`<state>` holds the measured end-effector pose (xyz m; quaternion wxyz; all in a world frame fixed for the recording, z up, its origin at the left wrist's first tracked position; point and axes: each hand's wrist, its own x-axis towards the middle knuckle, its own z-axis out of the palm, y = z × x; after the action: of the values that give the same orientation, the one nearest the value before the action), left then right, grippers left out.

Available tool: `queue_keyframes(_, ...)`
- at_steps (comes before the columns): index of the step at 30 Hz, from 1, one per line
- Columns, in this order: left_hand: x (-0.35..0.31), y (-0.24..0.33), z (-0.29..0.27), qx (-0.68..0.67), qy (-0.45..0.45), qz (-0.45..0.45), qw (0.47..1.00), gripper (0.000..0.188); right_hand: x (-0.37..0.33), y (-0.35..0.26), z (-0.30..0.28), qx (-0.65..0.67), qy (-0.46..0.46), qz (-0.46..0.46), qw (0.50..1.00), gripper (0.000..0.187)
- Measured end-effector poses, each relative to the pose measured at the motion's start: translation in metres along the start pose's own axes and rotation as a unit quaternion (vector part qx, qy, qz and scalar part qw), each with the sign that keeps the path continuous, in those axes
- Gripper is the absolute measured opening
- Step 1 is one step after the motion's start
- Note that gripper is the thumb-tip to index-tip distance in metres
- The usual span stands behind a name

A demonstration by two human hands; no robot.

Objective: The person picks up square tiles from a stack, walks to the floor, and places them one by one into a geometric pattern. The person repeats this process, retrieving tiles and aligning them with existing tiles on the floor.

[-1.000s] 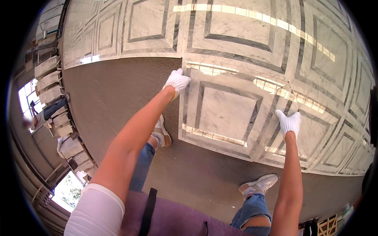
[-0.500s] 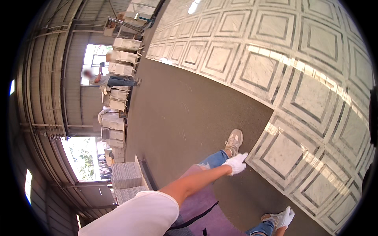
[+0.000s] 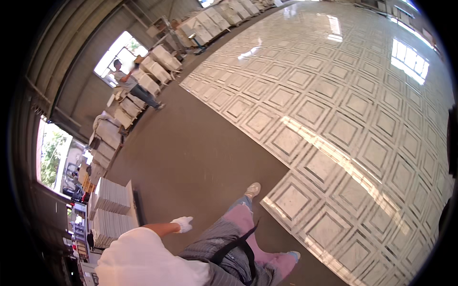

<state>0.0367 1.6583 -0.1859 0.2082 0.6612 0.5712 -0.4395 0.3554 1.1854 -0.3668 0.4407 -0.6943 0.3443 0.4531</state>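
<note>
My left hand (image 3: 182,224), in a white knitted glove, hangs beside my left leg over the dark grey floor. Its fingers look loosely stretched, and no object shows in them. My right hand is out of view. In front of my feet lies a wide spread of polished white marble tiles (image 3: 287,201) with grey square-frame inlays. The tiles' nearest corner is close to my left shoe (image 3: 253,189); my hand is well apart from them. A pinkish apron (image 3: 241,217) with a black strap covers part of my legs.
Stacks of flat pale slabs (image 3: 113,195) stand on a pallet to my left. Farther off, a person (image 3: 136,88) stands by a row of white crates or blocks (image 3: 155,71). Dark grey floor (image 3: 191,143) runs along the stepped edge of the tiles.
My view has turned and lifted, showing more tiles. My left hand has moved from beside the tile corner back to my left side. My right hand has left the view.
</note>
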Motion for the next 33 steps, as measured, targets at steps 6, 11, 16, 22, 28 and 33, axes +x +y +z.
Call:
queue_keyframes(6, -0.002, -0.044, 0.043, -0.078, -0.176, 0.067, 0.979, 0.052, -0.099, 0.094, -0.099, 0.044, 0.06, 0.057, 0.996, 0.037)
queue_keyframes(11, 0.039, 0.039, -0.045, -0.178, -0.121, 0.139, 0.967, 0.044, -0.16, 0.151, -0.025, 0.112, 0.084, 0.078, 0.987, 0.035)
queue_keyframes(16, 0.073, 0.078, -0.106, -0.2, -0.138, 0.219, 0.945, 0.045, -0.18, 0.193, 0.127, 0.177, 0.076, 0.025, 0.981, 0.029)
queue_keyframes(22, 0.121, 0.062, -0.144, -0.092, -0.182, 0.235, 0.95, 0.044, -0.242, 0.2, 0.222, 0.137, 0.144, 0.042, 0.979, 0.038)
queue_keyframes(28, 0.177, 0.081, -0.16, -0.078, -0.167, 0.22, 0.958, 0.046, -0.258, 0.233, 0.242, 0.175, 0.216, 0.004, 0.961, 0.037)
queue_keyframes(33, 0.151, 0.155, -0.155, -0.052, -0.223, 0.333, 0.915, 0.026, -0.256, 0.252, 0.217, 0.186, 0.208, 0.019, 0.96, 0.042)
